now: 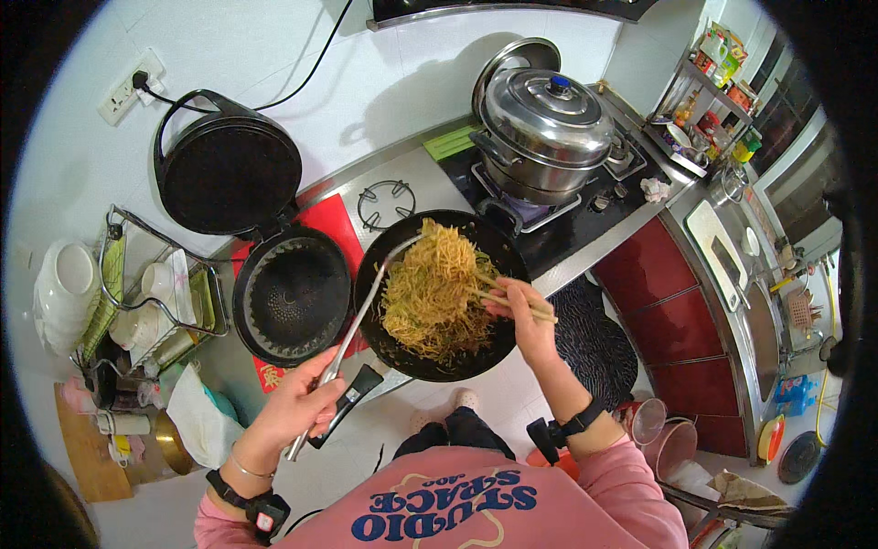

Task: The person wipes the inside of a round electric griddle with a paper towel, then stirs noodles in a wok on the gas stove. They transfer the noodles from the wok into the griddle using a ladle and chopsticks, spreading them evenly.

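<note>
A black wok (pixel 370 329) holds a heap of shredded noodles (pixel 439 288) mixed with green strips and darker bits. My left hand (pixel 298 398) grips the metal handle of a ladle or turner (pixel 363 316), whose head is hidden under the raised noodles. Below it the wok's black handle (pixel 360 386) passes by my fingers; I cannot tell whether they touch it. On the other side, my right hand (pixel 525 312) holds a pair of wooden chopsticks (pixel 545 316) with their tips in the noodles. Part of the heap stands lifted between ladle and chopsticks.
Left of the wok sits an opened electric griddle (pixel 295 295) on a red sheet (pixel 336 219). A dish rack (pixel 219 302) holds bowls. Behind, a lidded steel steamer pot (pixel 542 151) stands on the gas stove (pixel 583 226). A pot ring (pixel 386 206) lies near the wok.
</note>
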Demonstrator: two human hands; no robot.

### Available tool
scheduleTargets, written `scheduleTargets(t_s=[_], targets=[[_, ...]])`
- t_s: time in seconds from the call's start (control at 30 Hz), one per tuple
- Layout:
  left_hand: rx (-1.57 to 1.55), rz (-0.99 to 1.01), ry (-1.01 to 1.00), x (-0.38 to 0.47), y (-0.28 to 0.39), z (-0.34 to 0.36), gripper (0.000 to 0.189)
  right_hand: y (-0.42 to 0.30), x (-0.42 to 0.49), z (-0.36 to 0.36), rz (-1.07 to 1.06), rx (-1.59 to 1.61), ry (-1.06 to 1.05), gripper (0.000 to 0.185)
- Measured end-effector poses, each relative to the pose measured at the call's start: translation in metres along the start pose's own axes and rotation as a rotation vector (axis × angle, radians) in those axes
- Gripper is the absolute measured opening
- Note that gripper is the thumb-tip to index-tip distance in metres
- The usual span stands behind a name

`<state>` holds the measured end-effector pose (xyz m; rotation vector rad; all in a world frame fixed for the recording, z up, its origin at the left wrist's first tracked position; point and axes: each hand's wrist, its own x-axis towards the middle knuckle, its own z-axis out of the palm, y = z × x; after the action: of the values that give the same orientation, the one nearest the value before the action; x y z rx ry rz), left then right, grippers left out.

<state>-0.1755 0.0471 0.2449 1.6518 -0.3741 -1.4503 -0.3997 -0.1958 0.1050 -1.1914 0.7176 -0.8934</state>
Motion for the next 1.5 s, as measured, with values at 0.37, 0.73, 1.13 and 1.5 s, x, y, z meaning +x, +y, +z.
scheduleTargets(t_s=[0.37, 0.73, 1.13, 1.5], targets=[[0.084, -0.035, 0.035, 0.023, -0.036, -0.017, 0.057, -0.04, -0.003, -0.061, 0.129, -0.417, -0.059, 0.024], [-0.056, -0.046, -0.152, 0.072, -0.044, -0.002, 0.052, 0.078, 0.031, -0.024, 0.072, -0.122, -0.033, 0.031], [-0.03, -0.124, -0.161, 0.049, -0.032, 0.006, 0.043, 0.079, 0.041, -0.029, 0.15, 0.065, 0.068, 0.038], [-0.089, -0.017, -0.051, -0.045, 0.018, 0.011, 0.052, -0.045, 0.03, -0.008, -0.064, 0.039, 0.016, 0.039]])
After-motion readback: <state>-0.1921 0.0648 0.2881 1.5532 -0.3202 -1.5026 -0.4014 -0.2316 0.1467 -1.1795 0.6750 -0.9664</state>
